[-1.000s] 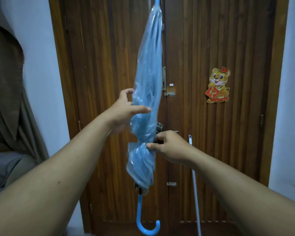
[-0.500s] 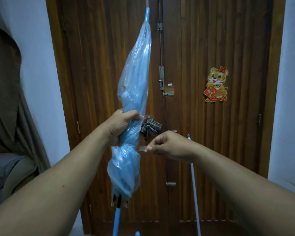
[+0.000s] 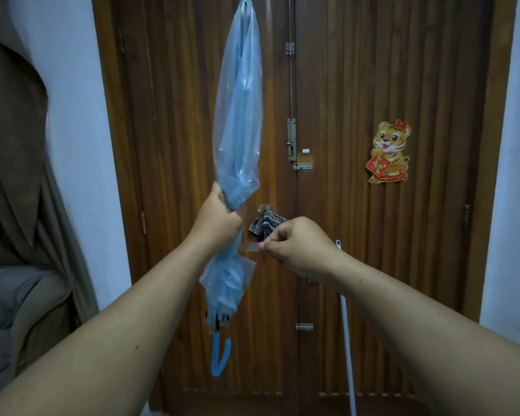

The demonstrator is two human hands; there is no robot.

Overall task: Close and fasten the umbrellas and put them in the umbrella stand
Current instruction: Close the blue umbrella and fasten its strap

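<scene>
A folded translucent blue umbrella (image 3: 237, 121) hangs upright in front of the wooden door, tip up and blue hooked handle (image 3: 221, 357) down. My left hand (image 3: 218, 220) is wrapped around its canopy at mid-height, squeezing the folds together. My right hand (image 3: 294, 244) pinches the umbrella's clear fastening strap (image 3: 249, 247) and holds it stretched out sideways to the right of the canopy. No umbrella stand is in view.
A dark wooden double door (image 3: 342, 205) fills the middle, with bolts and a tiger sticker (image 3: 389, 153). A small checked cloth (image 3: 264, 225) hangs on the door behind my hands. A white pole (image 3: 347, 325) leans at the right. A grey sofa (image 3: 15, 310) and brown curtain sit left.
My left hand went from holding the canopy loosely to closing tight around it. My right hand pulled the strap out to the right. The umbrella shifted left, then back toward the middle.
</scene>
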